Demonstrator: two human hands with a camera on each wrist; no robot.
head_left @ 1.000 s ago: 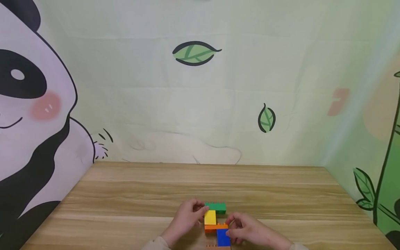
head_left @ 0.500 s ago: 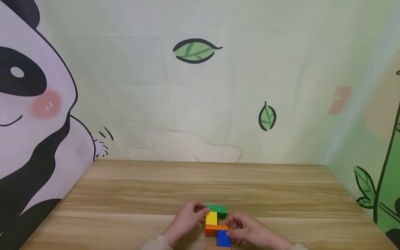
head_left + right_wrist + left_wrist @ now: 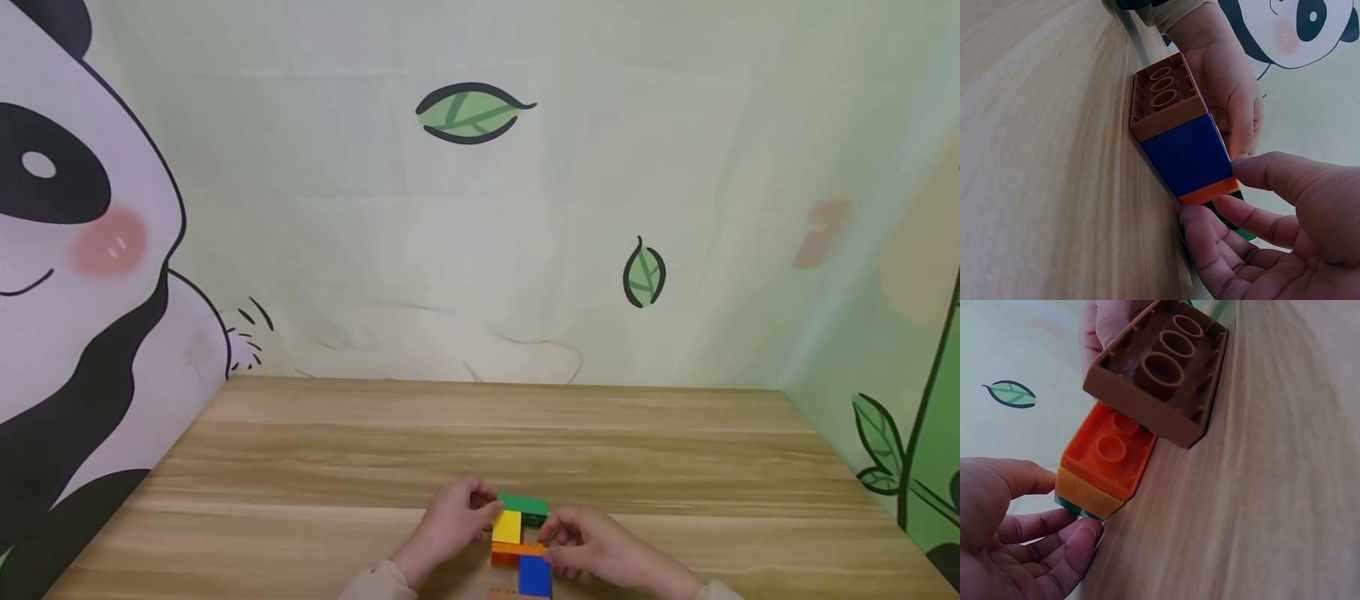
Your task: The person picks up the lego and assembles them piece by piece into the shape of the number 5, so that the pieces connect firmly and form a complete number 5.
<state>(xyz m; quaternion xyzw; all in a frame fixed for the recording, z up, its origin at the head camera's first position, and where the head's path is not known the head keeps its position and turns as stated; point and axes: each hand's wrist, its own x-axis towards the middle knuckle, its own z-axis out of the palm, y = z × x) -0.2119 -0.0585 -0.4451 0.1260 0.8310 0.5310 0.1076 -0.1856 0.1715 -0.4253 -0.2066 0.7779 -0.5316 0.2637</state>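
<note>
Several joined toy bricks form a zigzag between my hands in the head view: a green brick farthest away, then a yellow brick, an orange brick, a blue brick and a brown brick, cut off by the frame's bottom. My left hand pinches the far end by the yellow and green bricks. On the other side, my right hand grips around the orange and blue bricks, thumb at the blue one's edge. Hollow undersides of the brown brick and orange brick face the left wrist camera.
The wooden table extends beyond and beside the hands. At its back stands a pale green wall cloth with printed leaves, and a printed panda is on the left. Bricks stay low over the tabletop.
The head view has tipped down slightly, so the background sits higher. The green brick has tilted a little and shifted slightly right. Both hands keep nearly the same hold.
</note>
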